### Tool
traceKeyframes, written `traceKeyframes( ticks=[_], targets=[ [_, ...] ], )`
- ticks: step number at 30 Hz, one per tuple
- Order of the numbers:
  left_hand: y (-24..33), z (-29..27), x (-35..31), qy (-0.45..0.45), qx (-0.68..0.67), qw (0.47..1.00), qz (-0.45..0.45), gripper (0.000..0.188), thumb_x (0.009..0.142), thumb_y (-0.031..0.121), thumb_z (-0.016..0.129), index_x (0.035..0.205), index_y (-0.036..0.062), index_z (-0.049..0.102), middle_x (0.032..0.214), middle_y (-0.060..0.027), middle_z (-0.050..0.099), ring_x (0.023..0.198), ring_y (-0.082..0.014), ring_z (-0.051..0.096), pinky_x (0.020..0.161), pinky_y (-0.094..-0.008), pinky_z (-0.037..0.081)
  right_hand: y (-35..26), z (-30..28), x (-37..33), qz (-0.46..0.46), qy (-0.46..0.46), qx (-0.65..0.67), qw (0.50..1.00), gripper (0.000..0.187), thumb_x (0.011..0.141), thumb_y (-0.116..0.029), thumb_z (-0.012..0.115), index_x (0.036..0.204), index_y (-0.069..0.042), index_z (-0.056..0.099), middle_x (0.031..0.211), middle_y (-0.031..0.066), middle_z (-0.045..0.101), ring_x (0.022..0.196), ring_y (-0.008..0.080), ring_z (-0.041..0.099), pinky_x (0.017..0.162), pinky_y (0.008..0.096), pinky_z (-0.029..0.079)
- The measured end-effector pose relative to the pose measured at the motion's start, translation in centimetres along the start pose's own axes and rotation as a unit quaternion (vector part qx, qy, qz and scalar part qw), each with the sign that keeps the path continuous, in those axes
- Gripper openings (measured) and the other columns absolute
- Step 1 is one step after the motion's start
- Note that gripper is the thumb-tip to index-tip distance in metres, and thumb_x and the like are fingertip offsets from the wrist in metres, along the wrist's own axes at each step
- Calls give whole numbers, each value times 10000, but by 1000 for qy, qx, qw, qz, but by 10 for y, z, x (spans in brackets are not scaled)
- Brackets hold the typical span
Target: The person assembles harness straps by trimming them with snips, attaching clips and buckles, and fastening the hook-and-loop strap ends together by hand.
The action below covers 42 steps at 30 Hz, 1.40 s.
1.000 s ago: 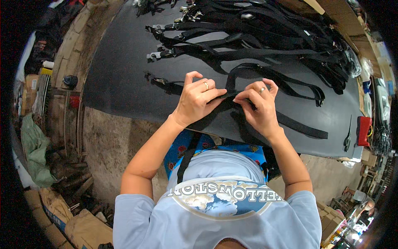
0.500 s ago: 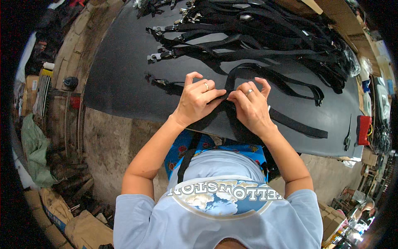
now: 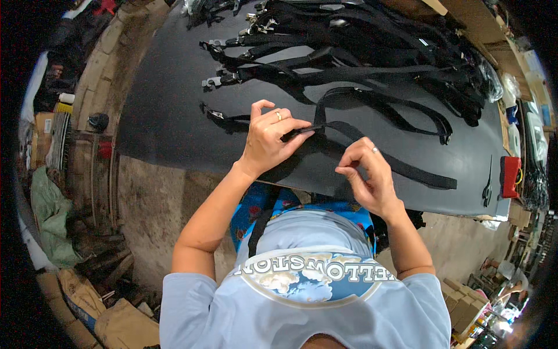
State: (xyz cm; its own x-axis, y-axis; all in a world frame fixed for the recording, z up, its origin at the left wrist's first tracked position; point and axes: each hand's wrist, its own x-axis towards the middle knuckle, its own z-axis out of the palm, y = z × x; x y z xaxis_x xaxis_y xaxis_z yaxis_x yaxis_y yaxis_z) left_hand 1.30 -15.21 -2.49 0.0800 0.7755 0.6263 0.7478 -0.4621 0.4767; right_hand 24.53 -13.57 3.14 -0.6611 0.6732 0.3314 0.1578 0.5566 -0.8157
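My left hand [image 3: 267, 139] pinches a black webbing strap [image 3: 349, 129] between thumb and forefinger, holding it a little above the dark tabletop [image 3: 168, 116]. From that pinch one length runs right to a loose cut end, and another loops up and over to a dark fitting at the right. A metal clip [image 3: 216, 114] lies on the strap's left part. My right hand [image 3: 372, 177] is apart from the strap, nearer the table's front edge. Its thumb and forefinger are pressed together; whether anything tiny sits between them cannot be made out.
Several black straps [image 3: 372, 75] with metal and grey clips [image 3: 211, 83] lie across the far side. Black scissors [image 3: 487, 189] and a red object [image 3: 511, 177] are at the right edge. Clear plastic bags [image 3: 492, 84] lie at the far right. Cardboard boxes [image 3: 125, 326] stand at lower left.
My right hand has let go of the strap and drawn back right and toward me. My left hand keeps its pinch, shifted slightly left.
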Motion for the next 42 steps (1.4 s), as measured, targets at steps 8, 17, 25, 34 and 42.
traceKeyframes(
  ticks=[8, 17, 25, 34, 42],
  targets=[
    [-2, 3, -3, 6, -18, 1000, -12, 211, 681, 162, 832, 873, 129, 754, 660, -10, 646, 634, -149, 606, 955, -394, 389, 9, 19, -7, 40, -55, 19, 998, 89, 908, -62, 589, 895, 7, 534, 848, 144, 540, 772, 310, 544, 691, 375, 448],
    [24, -12, 6, -50, -27, 988, -145, 252, 779, 190, 762, 1008, 89, 736, 888, -75, 717, 825, -208, 659, 992, -422, 375, 13, 46, -16, 255, 26, 209, 944, 103, 888, -60, 671, 854, -4, 592, 782, 47, 579, 690, 114, 591, 609, 261, 467],
    [29, -16, 9, -51, -57, 972, -220, 232, 826, 159, 724, 1035, 59, 720, 922, -117, 697, 857, -251, 652, 812, -332, 480, 12, 46, -17, 298, 17, 347, 889, 69, 928, -28, 610, 869, 7, 597, 824, 32, 591, 677, 85, 617, 595, 221, 487],
    [30, -19, 2, -37, -100, 966, -234, 314, 769, 90, 774, 1069, 26, 708, 920, -99, 685, 844, -181, 640, 787, -289, 489, 22, -1, 13, 53, 190, -115, 974, 254, 799, 56, 632, 1036, -28, 665, 994, 136, 628, 829, 258, 622, 778, 335, 484],
    [37, -22, -5, -14, -71, 978, -196, 530, 670, 16, 799, 1182, 71, 675, 849, -69, 638, 824, -185, 610, 837, -318, 481, 40, -6, 9, 56, 51, -112, 991, 62, 754, -86, 744, 776, -55, 696, 771, 68, 673, 806, 251, 634, 898, 352, 428]
  ],
)
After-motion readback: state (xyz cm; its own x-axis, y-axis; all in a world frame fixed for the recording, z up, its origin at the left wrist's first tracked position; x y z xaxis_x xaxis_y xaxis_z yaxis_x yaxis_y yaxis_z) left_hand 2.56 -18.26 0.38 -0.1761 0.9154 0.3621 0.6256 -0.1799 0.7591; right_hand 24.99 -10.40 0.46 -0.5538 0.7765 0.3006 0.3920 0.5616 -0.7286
